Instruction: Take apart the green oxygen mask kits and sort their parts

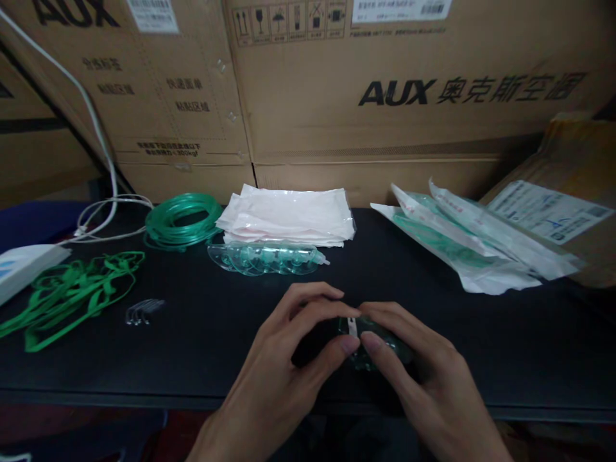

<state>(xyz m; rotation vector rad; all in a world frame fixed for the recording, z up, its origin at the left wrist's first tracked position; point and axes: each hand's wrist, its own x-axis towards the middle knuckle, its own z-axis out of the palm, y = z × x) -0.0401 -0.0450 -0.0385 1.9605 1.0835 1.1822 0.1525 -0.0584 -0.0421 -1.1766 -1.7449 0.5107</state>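
Close to the table's front edge, my two hands meet over a clear green plastic face mask (pixel 392 343), mostly covered by my fingers. A small flat metal nose clip (pixel 353 326) shows on it between my fingertips. My left hand (pixel 293 350) is closed, pinching the mask at the clip with thumb and index finger. My right hand (pixel 428 362) wraps round the mask's right side, its thumb beside the clip. Behind my hands lies a row of nested clear green masks (pixel 269 258). Several small thin metal strips (pixel 143 310) lie to the left.
Green elastic straps (pixel 81 289) lie tangled at left, near a white power strip (pixel 29 266). A coil of green tubing (pixel 183 221) and white flat bags (pixel 293 215) are at the back. Packaged green items (pixel 471 237) lie at right. Cardboard boxes (pixel 308 122) wall off the black table (pixel 192 366).
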